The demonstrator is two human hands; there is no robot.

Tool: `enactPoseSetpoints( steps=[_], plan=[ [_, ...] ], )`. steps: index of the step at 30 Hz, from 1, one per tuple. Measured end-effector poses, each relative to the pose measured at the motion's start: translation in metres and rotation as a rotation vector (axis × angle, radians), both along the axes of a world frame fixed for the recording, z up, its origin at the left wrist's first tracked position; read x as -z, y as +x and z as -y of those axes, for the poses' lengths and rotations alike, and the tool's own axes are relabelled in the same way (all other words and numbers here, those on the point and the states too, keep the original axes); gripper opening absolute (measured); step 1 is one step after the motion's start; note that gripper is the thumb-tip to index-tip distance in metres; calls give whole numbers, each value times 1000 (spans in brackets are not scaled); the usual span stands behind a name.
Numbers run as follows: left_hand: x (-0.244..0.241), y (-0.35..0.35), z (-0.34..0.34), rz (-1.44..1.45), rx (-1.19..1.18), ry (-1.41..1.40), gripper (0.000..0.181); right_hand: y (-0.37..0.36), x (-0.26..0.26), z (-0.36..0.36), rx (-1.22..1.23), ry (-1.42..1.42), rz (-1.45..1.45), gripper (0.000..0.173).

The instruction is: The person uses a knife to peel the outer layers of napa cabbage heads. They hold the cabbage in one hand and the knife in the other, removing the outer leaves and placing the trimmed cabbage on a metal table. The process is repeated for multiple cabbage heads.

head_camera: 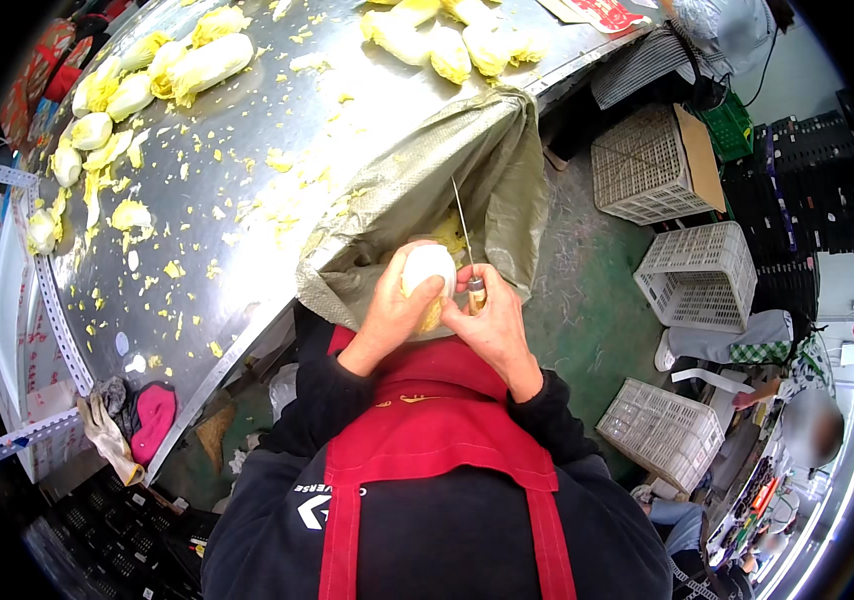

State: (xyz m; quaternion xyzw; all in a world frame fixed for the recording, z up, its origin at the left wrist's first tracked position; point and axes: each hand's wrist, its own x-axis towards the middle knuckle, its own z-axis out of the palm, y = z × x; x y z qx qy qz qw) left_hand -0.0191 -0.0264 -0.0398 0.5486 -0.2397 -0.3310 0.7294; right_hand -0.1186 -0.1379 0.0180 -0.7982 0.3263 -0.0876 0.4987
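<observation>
My left hand (pixel 386 311) grips a small napa cabbage (pixel 429 266), its white base turned up and its yellow leaves towards my apron. In my right hand (pixel 493 322) is a thin-bladed knife (pixel 476 294) with a short handle, its narrow blade pointing away from me. The right fingertips are close against the cabbage's side; whether they press on it is hard to tell. Both hands are over the mouth of a woven plastic sack (pixel 397 202), which leans against the table edge. Yellow leaf trimmings (pixel 448 229) show inside the sack.
Cabbages (pixel 209 67) line the metal table's (pixel 194 150) far left, among leaf scraps. More cabbages (pixel 449 52) lie near its far edge. Gloves (pixel 108 435) rest at the near left corner. Plastic crates (pixel 697 277) stand on the floor at right, with other people beyond them.
</observation>
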Motion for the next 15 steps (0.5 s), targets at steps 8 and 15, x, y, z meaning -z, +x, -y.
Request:
enactPoseSetpoints(
  steps=[8,15],
  plan=[
    [-5,6,-7,240,13,174,50,1,5,-7,6,-54,-26,36],
    [-26,5,-9,452,-11,281,50,1,8,-14,-39,-204,133,38]
  ],
)
